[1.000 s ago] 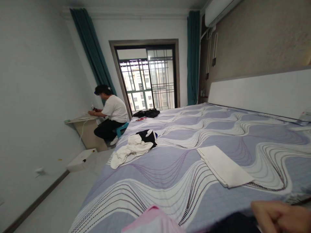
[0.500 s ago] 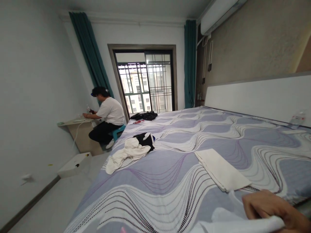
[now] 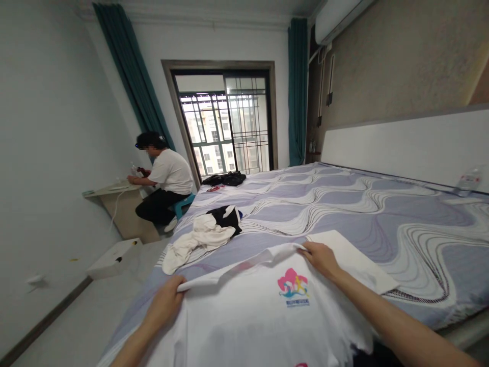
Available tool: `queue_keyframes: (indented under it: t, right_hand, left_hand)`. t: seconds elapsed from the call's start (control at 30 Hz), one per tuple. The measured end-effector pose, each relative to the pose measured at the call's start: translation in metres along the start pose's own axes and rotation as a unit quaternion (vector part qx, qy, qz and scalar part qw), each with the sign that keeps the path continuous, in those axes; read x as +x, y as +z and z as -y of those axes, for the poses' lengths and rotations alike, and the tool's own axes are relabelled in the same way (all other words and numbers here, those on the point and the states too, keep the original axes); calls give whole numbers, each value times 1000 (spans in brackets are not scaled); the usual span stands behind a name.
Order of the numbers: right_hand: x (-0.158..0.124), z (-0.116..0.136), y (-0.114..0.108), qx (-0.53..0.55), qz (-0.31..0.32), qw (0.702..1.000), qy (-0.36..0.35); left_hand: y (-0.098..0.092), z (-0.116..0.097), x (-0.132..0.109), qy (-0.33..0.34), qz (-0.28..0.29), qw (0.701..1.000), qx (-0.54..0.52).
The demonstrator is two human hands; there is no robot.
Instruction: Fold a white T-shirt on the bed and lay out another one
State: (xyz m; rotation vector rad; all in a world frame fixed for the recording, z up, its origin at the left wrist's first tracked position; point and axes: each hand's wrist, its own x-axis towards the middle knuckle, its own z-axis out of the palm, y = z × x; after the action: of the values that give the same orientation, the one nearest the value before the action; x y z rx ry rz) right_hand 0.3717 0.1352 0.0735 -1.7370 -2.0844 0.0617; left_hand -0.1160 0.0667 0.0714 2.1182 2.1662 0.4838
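A white T-shirt (image 3: 237, 316) with a pink, blue and yellow printed logo stretches between my two hands at the bed's near side. My left hand (image 3: 166, 300) is closed on its upper left edge. At the upper right, near the collar, my right hand (image 3: 319, 257) pinches the cloth. Just beyond my right hand, a folded cream-white cloth (image 3: 355, 260) lies flat on the bed, partly covered by my arm and the shirt. Farther left rests a crumpled pile of off-white clothing (image 3: 200, 237) with a black piece (image 3: 225, 219) against it.
The bed (image 3: 282, 204) has a purple-grey wavy sheet. Black bags or clothes (image 3: 225, 178) lie at its far edge, and a plastic bottle (image 3: 468, 181) stands by the headboard. A person (image 3: 168, 173) sits at a small desk (image 3: 114, 191) on the left; a white box (image 3: 114, 257) is on the floor.
The shirt has come up into view, spread between both hands with its logo showing. My left hand has entered from below, and my right hand has moved left and farther forward.
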Motion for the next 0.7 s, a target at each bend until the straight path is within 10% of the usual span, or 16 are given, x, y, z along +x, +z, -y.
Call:
queue_keyframes:
  t: [0.2, 0.7]
  right_hand:
    - [27, -12, 96, -49, 54, 997, 36]
    - [150, -42, 154, -87, 101, 990, 37]
  left_hand:
    - [96, 30, 40, -44, -4, 999, 6]
    - [113, 80, 169, -14, 10, 999, -44]
